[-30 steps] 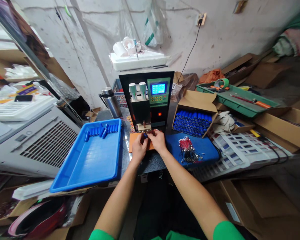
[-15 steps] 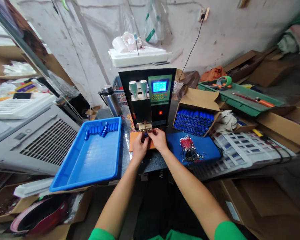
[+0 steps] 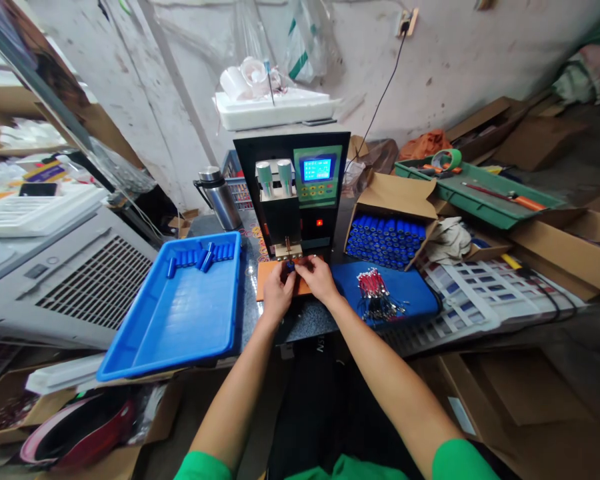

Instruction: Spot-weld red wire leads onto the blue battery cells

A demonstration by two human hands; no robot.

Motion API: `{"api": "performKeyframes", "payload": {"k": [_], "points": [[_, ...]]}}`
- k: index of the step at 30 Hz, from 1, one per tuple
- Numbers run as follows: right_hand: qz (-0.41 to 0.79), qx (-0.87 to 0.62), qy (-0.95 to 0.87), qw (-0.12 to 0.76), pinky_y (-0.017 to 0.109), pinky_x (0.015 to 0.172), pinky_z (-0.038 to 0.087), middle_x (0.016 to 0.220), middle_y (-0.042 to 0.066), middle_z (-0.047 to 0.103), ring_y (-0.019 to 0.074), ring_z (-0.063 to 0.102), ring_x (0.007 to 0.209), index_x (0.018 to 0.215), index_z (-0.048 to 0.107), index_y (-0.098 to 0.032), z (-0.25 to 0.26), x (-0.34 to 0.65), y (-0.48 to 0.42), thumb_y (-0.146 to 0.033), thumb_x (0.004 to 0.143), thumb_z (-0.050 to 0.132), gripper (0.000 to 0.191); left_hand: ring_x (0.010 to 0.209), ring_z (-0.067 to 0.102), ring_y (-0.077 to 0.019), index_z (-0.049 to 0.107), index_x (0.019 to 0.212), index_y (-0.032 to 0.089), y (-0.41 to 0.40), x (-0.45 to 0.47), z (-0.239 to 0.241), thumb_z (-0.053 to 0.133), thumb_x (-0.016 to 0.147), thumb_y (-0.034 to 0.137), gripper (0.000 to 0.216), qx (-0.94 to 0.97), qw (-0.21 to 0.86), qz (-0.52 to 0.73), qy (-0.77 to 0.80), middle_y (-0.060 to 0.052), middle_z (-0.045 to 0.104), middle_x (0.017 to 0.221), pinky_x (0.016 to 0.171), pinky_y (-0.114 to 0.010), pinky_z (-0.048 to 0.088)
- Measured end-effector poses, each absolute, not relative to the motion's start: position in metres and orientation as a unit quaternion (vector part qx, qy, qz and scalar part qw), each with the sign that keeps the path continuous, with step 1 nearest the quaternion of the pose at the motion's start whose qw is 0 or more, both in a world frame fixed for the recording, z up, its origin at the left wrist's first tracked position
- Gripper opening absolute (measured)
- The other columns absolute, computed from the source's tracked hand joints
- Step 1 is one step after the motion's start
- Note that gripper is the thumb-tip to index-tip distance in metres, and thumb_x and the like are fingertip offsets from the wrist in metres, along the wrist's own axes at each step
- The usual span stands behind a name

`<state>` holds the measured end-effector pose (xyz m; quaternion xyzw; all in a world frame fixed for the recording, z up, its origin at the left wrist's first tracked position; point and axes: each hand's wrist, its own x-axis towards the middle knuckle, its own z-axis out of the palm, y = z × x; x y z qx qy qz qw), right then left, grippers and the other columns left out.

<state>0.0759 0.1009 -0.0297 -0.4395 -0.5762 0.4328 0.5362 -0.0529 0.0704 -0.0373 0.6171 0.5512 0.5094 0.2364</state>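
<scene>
Both my hands meet under the two electrode pins of a black spot welder (image 3: 316, 233) with a lit display. My left hand (image 3: 279, 292) is closed around a small blue cylindrical battery cell (image 3: 291, 267), mostly covered by the fingers. Beside it, my right hand (image 3: 320, 279) is pinched close to the cell's end; whatever sits between those fingertips is too small to make out. An orange board (image 3: 267, 272) lies beneath the hands. To the right, a bundle of red and black wire leads (image 3: 375, 293) rests on a blue mat (image 3: 415, 293).
A blue tray (image 3: 193, 333) with several blue cells stands on the left. Behind the mat, a cardboard box (image 3: 395, 190) holds many more cells. A steel flask (image 3: 223, 200) is left of the welder, and a green tray (image 3: 500, 210) with tools lies far right.
My hands stay together at the welder's pins, with only slight finger movement around the blue battery cell. The whole view has shifted a little.
</scene>
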Motion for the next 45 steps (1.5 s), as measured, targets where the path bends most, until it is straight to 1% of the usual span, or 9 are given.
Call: {"api": "performKeyframes", "payload": {"k": [6,11,16,24,28,33,36,42,45], "points": [[0.447,-0.445,-0.589,0.505,0.028,0.056,0.043,0.057,0.001,0.061,0.0166,0.056,0.056,0.062,0.060,-0.020,-0.033,0.081,0.100,-0.047,0.074,0.066,0.030,0.095,0.068,-0.0200,0.063,0.111,0.018,0.071,-0.054,-0.038,0.057,0.089,0.031,0.026,0.620,0.231,0.510,0.550,-0.007,0.072,0.103,0.088,-0.034,0.052],[0.490,-0.423,-0.565,0.511,0.025,0.048,0.034,0.044,-0.004,0.049,0.0121,0.045,0.045,0.056,0.055,-0.020,-0.029,0.084,0.098,-0.049,0.071,0.069,0.035,0.089,0.069,-0.0193,0.064,0.107,0.017,0.072,-0.052,-0.034,0.061,0.086,0.032,0.026,0.606,0.255,0.532,0.534,-0.007,0.072,0.099,0.086,-0.034,0.054],[0.505,-0.416,-0.549,0.520,0.024,0.046,0.031,0.043,-0.004,0.048,0.0110,0.042,0.045,0.055,0.054,-0.020,-0.029,0.085,0.098,-0.052,0.069,0.070,0.038,0.092,0.069,-0.0211,0.065,0.108,0.017,0.058,-0.064,-0.034,0.064,0.084,0.037,0.031,0.573,0.256,0.569,0.531,-0.009,0.072,0.104,0.086,-0.038,0.056],[0.519,-0.413,-0.531,0.527,0.024,0.047,0.029,0.044,-0.004,0.047,0.0107,0.040,0.046,0.053,0.052,-0.020,-0.027,0.084,0.096,-0.053,0.069,0.068,0.040,0.102,0.064,-0.0223,0.069,0.082,0.020,0.016,-0.070,-0.037,0.062,0.087,0.031,0.014,0.690,0.087,0.488,0.528,-0.007,0.072,0.095,0.097,-0.042,0.048],[0.519,-0.412,-0.535,0.524,0.024,0.049,0.030,0.047,-0.003,0.048,0.0112,0.043,0.049,0.054,0.053,-0.020,-0.028,0.086,0.097,-0.053,0.070,0.068,0.039,0.088,0.066,-0.0200,0.067,0.076,0.019,0.022,-0.062,-0.034,0.059,0.087,0.027,0.016,0.692,0.090,0.483,0.529,-0.005,0.072,0.084,0.089,-0.038,0.049],[0.535,-0.370,-0.600,0.465,0.023,0.054,0.036,0.059,-0.001,0.059,0.0115,0.049,0.056,0.067,0.064,-0.016,-0.026,0.094,0.096,-0.045,0.067,0.071,0.030,0.071,0.061,-0.0163,0.066,0.077,0.019,0.029,-0.065,-0.027,0.054,0.088,0.027,0.018,0.688,0.147,0.445,0.554,-0.003,0.067,0.075,0.069,-0.030,0.047],[0.538,-0.345,-0.633,0.437,0.024,0.060,0.040,0.065,0.000,0.063,0.0118,0.052,0.061,0.068,0.066,-0.015,-0.024,0.095,0.096,-0.040,0.065,0.072,0.026,0.068,0.059,-0.0157,0.065,0.076,0.019,0.035,-0.067,-0.025,0.054,0.087,0.027,0.018,0.690,0.170,0.418,0.566,-0.002,0.065,0.072,0.068,-0.029,0.045],[0.542,-0.339,-0.633,0.436,0.024,0.056,0.037,0.058,-0.002,0.058,0.0105,0.048,0.056,0.064,0.065,-0.016,-0.026,0.094,0.096,-0.039,0.066,0.070,0.024,0.075,0.058,-0.0169,0.061,0.074,0.019,0.042,-0.065,-0.023,0.053,0.087,0.025,0.016,0.699,0.169,0.419,0.554,-0.002,0.061,0.073,0.074,-0.030,0.047],[0.562,-0.355,-0.580,0.470,0.023,0.049,0.032,0.052,-0.004,0.053,0.0093,0.043,0.049,0.065,0.064,-0.017,-0.026,0.097,0.096,-0.040,0.067,0.070,0.024,0.092,0.060,-0.0195,0.063,0.085,0.020,0.040,-0.066,-0.026,0.052,0.087,0.022,0.011,0.703,0.118,0.452,0.537,-0.006,0.063,0.091,0.085,-0.035,0.050]]}}
